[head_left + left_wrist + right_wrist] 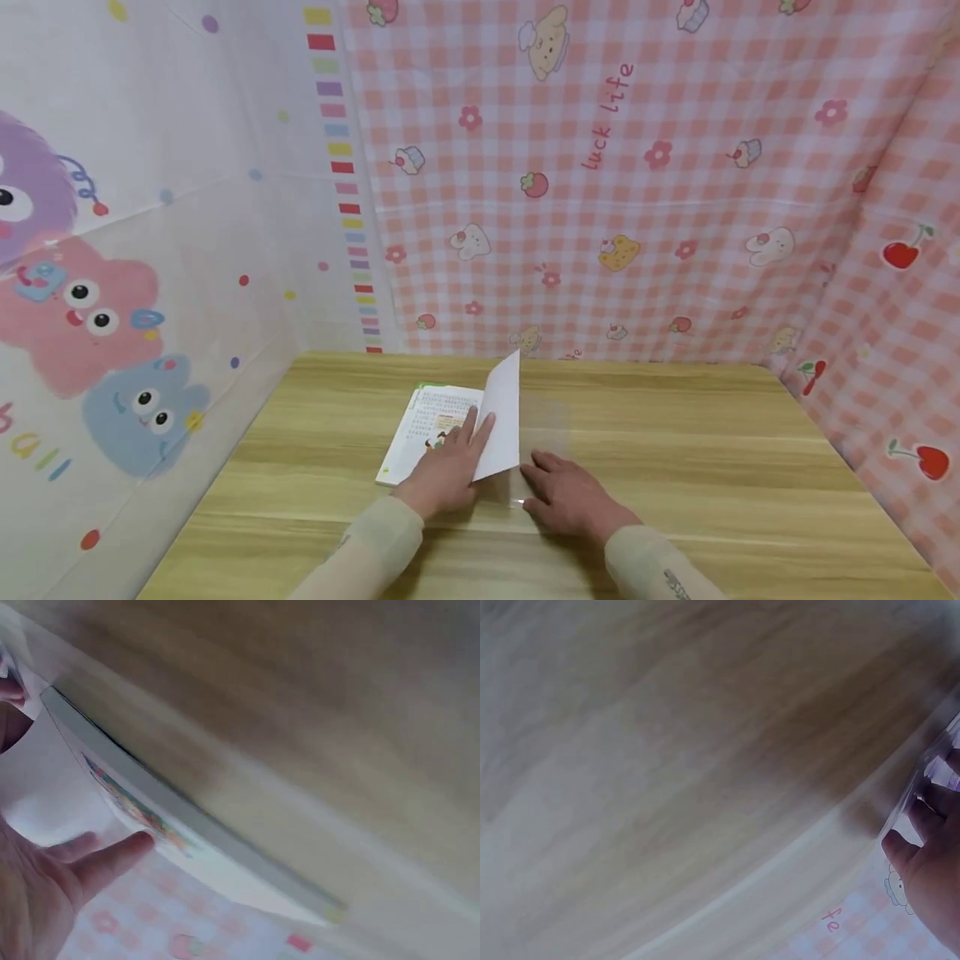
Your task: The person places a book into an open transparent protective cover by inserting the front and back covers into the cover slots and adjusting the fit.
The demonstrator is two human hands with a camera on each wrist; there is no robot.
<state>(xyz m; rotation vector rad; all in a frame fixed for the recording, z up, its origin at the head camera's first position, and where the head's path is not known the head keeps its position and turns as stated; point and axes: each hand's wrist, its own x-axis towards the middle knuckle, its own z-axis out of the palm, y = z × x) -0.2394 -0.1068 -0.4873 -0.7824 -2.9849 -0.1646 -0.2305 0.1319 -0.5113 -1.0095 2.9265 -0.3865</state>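
An open printed book point(408, 433) lies on the table, its left page showing text and a small colour picture. A white leaf point(501, 417) stands raised at its right side. My left hand point(447, 473) rests over the book with extended fingers between the printed page and the raised leaf; one fingertip also shows over the picture in the left wrist view. Beneath and right of the leaf spreads a clear plastic sheet point(546, 421). My right hand point(566, 497) touches its right edge with outstretched fingers. In the right wrist view, the fingertips sit along the clear edge.
The wood-grain table point(712, 467) extends around the book on both sides. A pink checked cloth point(600, 208) hangs behind its far edge. A white cartoon-print cloth point(210, 275) hangs at the left, and more checked cloth hangs at the right.
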